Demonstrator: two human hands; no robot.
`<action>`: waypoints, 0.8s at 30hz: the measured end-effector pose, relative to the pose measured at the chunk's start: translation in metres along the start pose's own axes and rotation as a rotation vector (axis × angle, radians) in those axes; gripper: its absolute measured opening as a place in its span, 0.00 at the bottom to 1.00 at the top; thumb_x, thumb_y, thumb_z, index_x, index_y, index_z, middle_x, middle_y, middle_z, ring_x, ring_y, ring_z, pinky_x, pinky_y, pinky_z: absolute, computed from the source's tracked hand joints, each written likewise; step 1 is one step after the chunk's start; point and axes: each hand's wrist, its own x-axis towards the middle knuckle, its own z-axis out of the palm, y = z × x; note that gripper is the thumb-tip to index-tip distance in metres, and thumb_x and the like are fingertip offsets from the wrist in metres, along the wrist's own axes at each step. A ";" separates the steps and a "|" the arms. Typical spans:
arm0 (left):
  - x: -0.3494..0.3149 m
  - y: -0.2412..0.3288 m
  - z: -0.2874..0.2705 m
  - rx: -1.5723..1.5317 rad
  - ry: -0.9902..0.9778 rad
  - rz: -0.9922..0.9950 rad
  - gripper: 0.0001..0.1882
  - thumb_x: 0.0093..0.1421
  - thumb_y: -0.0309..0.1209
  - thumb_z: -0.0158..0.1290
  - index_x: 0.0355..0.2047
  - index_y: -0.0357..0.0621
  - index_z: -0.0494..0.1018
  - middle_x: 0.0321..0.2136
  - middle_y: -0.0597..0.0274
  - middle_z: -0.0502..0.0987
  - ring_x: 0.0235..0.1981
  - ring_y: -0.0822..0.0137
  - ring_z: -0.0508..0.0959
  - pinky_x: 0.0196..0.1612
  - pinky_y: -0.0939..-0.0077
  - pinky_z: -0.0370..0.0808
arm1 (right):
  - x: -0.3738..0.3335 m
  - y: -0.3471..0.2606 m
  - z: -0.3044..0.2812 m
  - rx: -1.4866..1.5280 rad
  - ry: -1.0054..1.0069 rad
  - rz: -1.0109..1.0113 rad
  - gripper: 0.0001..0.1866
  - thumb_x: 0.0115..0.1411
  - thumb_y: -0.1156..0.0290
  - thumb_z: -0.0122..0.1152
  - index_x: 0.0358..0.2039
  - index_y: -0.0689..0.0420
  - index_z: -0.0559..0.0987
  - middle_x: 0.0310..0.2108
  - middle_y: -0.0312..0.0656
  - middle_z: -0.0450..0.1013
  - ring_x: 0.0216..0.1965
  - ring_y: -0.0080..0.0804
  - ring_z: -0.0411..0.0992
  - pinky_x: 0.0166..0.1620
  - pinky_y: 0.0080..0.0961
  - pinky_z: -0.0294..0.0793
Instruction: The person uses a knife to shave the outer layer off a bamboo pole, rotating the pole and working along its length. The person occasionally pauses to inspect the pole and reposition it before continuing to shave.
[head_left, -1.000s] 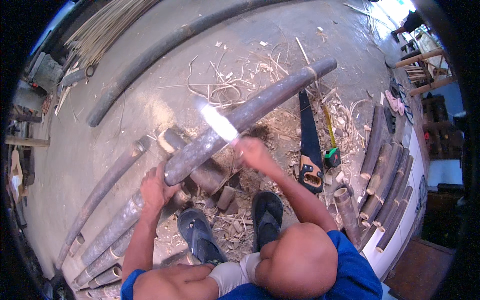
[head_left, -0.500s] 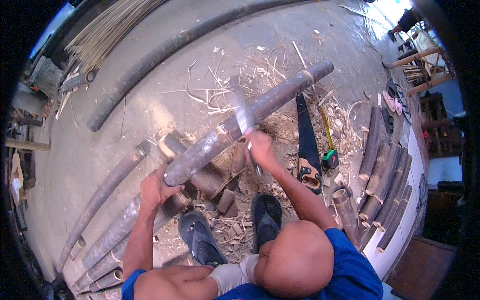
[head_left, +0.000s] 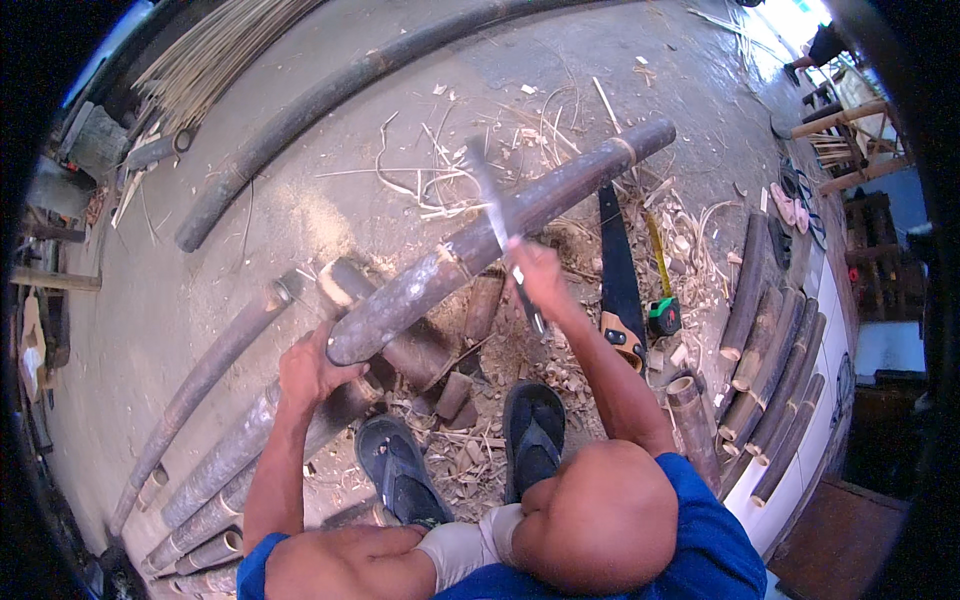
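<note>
A thick dark bamboo pole (head_left: 400,295) slants from lower left to upper right, over a shorter bamboo piece on the floor. My left hand (head_left: 312,370) is wrapped round its near end, thumb along the underside. In my right hand (head_left: 543,277) is a knife, closed round its handle. Its pale blade (head_left: 492,205), smeared by motion, crosses the pole near the middle. Just right of that hand lie a handsaw (head_left: 617,260) with a wooden handle and a green-and-black tape measure (head_left: 664,316), its yellow tape partly out.
Wood shavings (head_left: 480,470) litter the floor around my sandals (head_left: 533,435). Several cut bamboo pieces (head_left: 745,410) are lined up at right, more (head_left: 210,490) at lower left. A long bamboo pole (head_left: 300,115) curves across the back, near a bundle of thin strips (head_left: 205,65).
My right hand and the knife have shifted slightly right and up along the pole. My left hand keeps its hold on the near end. The whole view has moved a little.
</note>
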 end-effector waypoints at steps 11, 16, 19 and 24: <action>0.005 -0.001 -0.005 -0.040 -0.065 -0.035 0.49 0.38 0.55 0.73 0.61 0.48 0.74 0.41 0.42 0.85 0.46 0.43 0.84 0.51 0.53 0.78 | -0.014 0.016 0.012 -0.029 0.074 0.067 0.26 0.74 0.50 0.52 0.27 0.60 0.79 0.20 0.40 0.77 0.18 0.29 0.75 0.26 0.32 0.75; 0.012 -0.001 -0.010 -0.060 -0.104 -0.028 0.48 0.38 0.55 0.73 0.60 0.46 0.75 0.40 0.42 0.85 0.46 0.43 0.84 0.50 0.54 0.78 | -0.013 0.014 0.014 -0.474 -0.210 -0.221 0.28 0.73 0.47 0.53 0.29 0.61 0.80 0.19 0.41 0.76 0.21 0.31 0.77 0.28 0.36 0.75; 0.011 -0.001 -0.012 -0.096 -0.122 -0.056 0.51 0.36 0.58 0.73 0.60 0.46 0.75 0.42 0.41 0.84 0.47 0.42 0.84 0.52 0.53 0.77 | -0.020 0.010 0.021 -0.238 -0.066 -0.059 0.28 0.73 0.46 0.53 0.30 0.61 0.80 0.17 0.39 0.75 0.21 0.31 0.77 0.28 0.36 0.74; 0.017 -0.002 -0.015 -0.130 -0.182 -0.062 0.52 0.36 0.58 0.74 0.61 0.46 0.75 0.45 0.42 0.84 0.51 0.44 0.83 0.55 0.55 0.77 | -0.021 0.000 0.020 -0.282 -0.030 -0.143 0.31 0.74 0.47 0.49 0.26 0.63 0.76 0.17 0.45 0.74 0.20 0.41 0.76 0.30 0.41 0.75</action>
